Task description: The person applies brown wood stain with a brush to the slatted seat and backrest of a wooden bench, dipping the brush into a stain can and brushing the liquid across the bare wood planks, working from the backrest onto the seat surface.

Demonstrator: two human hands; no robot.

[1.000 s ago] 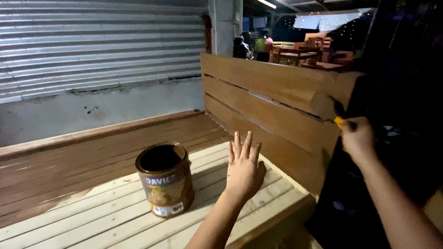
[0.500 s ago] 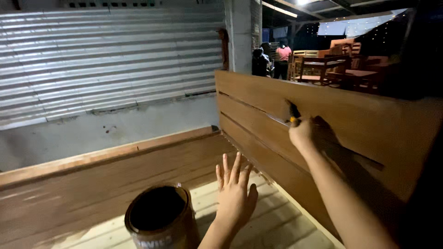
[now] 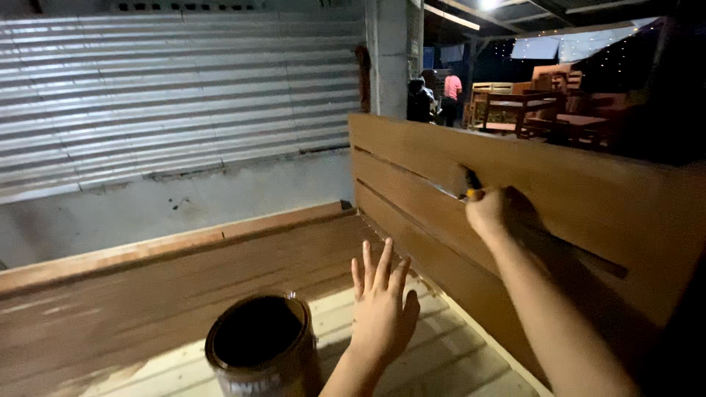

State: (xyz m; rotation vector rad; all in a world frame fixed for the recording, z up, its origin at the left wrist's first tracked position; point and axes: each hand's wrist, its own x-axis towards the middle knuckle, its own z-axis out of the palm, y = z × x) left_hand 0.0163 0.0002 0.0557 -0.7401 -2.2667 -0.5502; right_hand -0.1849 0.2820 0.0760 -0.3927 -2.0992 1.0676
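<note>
Brown stain goes onto the slatted backrest (image 3: 588, 198) from a brush (image 3: 471, 184) clenched in the right hand (image 3: 489, 213), while the left hand (image 3: 382, 312) lies open, fingers spread, beside the stain can (image 3: 257, 349); reloading looks due next.

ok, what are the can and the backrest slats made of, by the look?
Can: looks like metal, with a thin rolled rim and a dark coating inside. Backrest slats: wood planks, stained brown with a low sheen, near the right hand. Seat boards by the left hand: pale, seemingly bare wood.

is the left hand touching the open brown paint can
Apart. The head view shows pale slats between the left hand and the open brown paint can.
</note>
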